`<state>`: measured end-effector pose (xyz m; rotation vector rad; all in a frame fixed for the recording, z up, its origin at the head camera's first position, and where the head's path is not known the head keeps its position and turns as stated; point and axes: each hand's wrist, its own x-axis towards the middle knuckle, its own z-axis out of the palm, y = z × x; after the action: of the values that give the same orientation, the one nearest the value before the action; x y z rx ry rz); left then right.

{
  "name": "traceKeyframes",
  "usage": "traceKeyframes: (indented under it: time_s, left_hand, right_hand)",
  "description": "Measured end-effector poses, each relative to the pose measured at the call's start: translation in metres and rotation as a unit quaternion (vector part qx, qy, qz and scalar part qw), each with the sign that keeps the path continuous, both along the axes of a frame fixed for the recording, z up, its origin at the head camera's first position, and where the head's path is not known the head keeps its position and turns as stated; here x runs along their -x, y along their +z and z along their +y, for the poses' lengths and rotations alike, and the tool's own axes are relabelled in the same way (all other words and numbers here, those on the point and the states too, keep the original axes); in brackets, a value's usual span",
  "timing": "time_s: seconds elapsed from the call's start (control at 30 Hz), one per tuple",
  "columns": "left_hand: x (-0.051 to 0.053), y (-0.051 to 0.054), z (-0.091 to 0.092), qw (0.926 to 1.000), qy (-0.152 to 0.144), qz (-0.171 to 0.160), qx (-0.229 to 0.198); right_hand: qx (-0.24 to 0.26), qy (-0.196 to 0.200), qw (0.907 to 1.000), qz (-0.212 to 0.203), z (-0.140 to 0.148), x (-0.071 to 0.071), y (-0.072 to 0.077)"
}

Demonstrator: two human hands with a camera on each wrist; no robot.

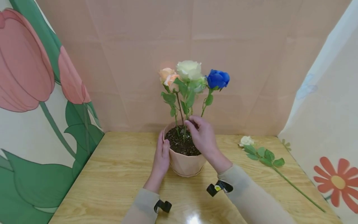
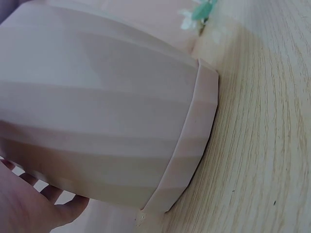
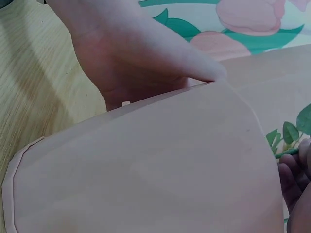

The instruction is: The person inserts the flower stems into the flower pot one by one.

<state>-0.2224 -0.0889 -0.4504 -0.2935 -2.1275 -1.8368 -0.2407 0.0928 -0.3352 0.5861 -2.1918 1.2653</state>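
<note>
A pink faceted flower pot full of dark soil stands upright on the table. Peach roses, a large white rose, a pale green-white rose and a blue rose rise from it on leafy stems. My left hand holds the pot's left side, thumb near the rim, fingers round the wall. Above the soil my right hand pinches a green rose stem between thumb and fingers. Which bloom that stem carries is hard to tell.
A cut white rose with a long leafy stem lies on the wooden table at the right. A plain pink backdrop stands behind, with flower-printed panels at both sides.
</note>
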Motion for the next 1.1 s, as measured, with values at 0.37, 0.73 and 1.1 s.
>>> traceKeyframes:
  time_s: [0.37,0.73,1.1]
  left_hand:
    - [-0.001,0.0,-0.002,1.0,0.006,-0.004,-0.001]
    - [0.002,-0.002,0.0,1.0,0.007,0.002,0.003]
    - [0.002,-0.002,0.001,0.9999,0.01,-0.002,0.006]
  right_hand:
    - [-0.014,-0.005,0.9995,0.028,-0.002,0.004,-0.011]
    - [-0.067,-0.014,0.9966,0.047,0.0,0.002,-0.015]
    - [-0.095,-0.02,0.9943,0.044,0.003,0.001,-0.017]
